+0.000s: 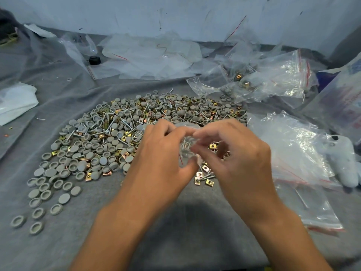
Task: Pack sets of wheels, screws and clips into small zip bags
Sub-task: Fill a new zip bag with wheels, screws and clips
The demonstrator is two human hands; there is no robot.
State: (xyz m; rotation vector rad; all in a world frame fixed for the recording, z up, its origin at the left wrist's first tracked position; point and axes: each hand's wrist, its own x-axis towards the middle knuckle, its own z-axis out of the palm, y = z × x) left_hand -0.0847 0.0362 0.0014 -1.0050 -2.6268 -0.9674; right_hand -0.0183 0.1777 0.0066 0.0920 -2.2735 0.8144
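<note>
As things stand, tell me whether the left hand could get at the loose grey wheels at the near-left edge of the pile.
Probably not yet. The path to the loose grey wheels looks open across bare cloth, but the left hand is busy pinching the small zip bag together with the right hand.

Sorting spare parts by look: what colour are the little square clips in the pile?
Brassy gold, some with a coppery tint; the clips show clearly in the head view.

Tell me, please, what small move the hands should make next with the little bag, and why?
Probably press the zip strip closed. Both the left hand and the right hand pinch the small zip bag above the pile of parts, and screws already show inside it. Whether wheels and clips are in too is blurred, so check first.
</note>
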